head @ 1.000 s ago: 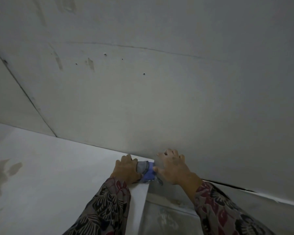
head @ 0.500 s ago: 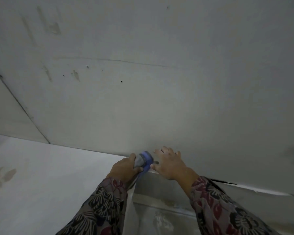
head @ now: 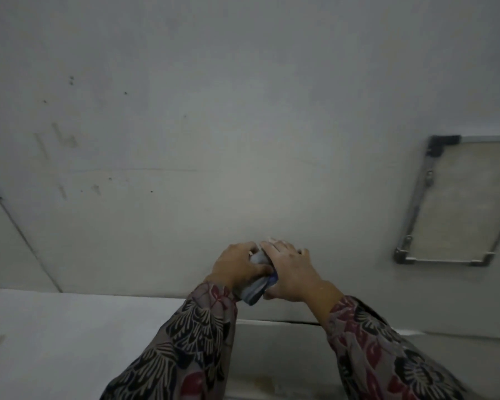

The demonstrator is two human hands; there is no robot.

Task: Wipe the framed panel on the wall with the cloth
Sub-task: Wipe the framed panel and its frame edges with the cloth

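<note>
We've lifted the cloth (head: 257, 285) off the ledge (head: 70, 327), left hand (head: 237, 265) and right hand (head: 293, 274) both gripping it; the framed panel (head: 456, 203) is now in view, so wiping's next.

Dim, flat grey light (no hard shadows), soft blur throughout, and wide-angle bending at the edges.

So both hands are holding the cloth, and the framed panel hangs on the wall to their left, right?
Not quite. The left hand and right hand do both hold the cloth, but the head view shows the framed panel on the wall to their right, not their left.
</note>
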